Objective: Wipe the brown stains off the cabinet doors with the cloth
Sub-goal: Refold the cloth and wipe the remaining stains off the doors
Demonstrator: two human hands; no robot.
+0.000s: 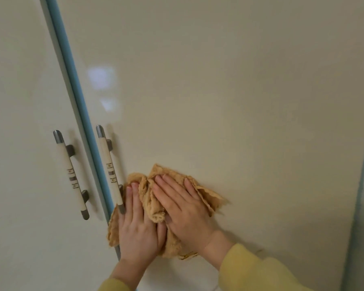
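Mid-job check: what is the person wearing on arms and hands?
Left hand and right hand are bare, no gloves or rings visible. Both arms wear pale-yellow sleeves: the right sleeve shows clearly, the left sleeve only at the frame edge.

One head-worn camera looks forward and slightly down, close to the door (229, 91), which fills most of the view. Its handle (110, 169) stands lower left; left of the handle, a second door (19, 101) shows.

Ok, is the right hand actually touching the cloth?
Touching. The head view shows the right hand laid flat on the tan cloth, its straight fingers pressing it against the cabinet door.
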